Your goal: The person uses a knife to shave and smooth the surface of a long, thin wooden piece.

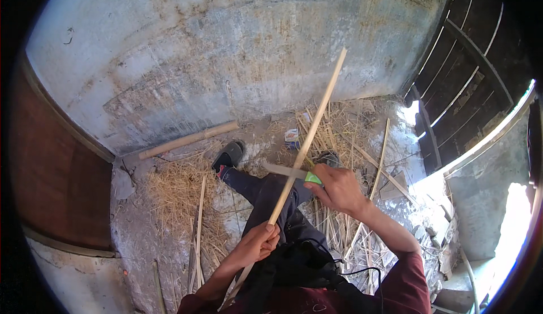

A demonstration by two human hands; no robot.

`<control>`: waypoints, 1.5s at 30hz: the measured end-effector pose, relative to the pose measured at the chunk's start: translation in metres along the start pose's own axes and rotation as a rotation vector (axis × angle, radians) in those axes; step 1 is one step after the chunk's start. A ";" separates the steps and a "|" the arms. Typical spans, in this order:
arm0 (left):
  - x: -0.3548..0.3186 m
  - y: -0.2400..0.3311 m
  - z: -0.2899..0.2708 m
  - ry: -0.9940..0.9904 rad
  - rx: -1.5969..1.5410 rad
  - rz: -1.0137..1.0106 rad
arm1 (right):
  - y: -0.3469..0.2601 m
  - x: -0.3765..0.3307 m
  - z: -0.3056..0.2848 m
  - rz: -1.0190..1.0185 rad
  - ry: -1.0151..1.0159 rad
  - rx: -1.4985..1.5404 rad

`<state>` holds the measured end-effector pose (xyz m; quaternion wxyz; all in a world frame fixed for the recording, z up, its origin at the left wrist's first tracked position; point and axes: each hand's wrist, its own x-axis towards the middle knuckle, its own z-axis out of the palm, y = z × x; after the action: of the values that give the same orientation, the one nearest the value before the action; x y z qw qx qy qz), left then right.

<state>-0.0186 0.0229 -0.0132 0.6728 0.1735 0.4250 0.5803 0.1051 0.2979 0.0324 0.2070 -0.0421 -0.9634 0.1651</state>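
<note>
A long, pale strip of split bamboo (314, 126) slants from my lap up and away to the right. Low on the strip, my left hand (258, 244) has its fingers wrapped round it, and the tail end runs back under my left forearm. My right hand (337, 188) grips a knife by its bright green handle (313, 178). The knife's blade (283, 170) points left and lies across the strip, above my thigh. Whether its edge bites into the strip, I cannot tell.
Straw-like shavings (178, 195) cover the floor on the left, near a bamboo pole (189, 140) along the stained wall (237, 48). More loose strips (382, 158) lie to the right. A small box (292, 139) sits by my feet. Dark wooden planks (469, 65) stand at the far right.
</note>
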 end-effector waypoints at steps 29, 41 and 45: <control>0.019 -0.001 0.062 0.620 1.420 0.416 | 0.041 0.027 0.034 0.185 0.333 -0.059; 0.027 -0.001 0.041 0.561 1.493 0.415 | 0.062 0.024 0.046 0.273 0.211 -0.210; 0.024 0.000 0.036 0.558 1.474 0.411 | 0.063 0.019 0.059 0.341 0.166 -0.128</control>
<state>0.0087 0.0542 -0.0011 0.1351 0.4951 0.8095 0.2851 0.0642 0.3422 -0.0319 0.2516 -0.2312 -0.9304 0.1324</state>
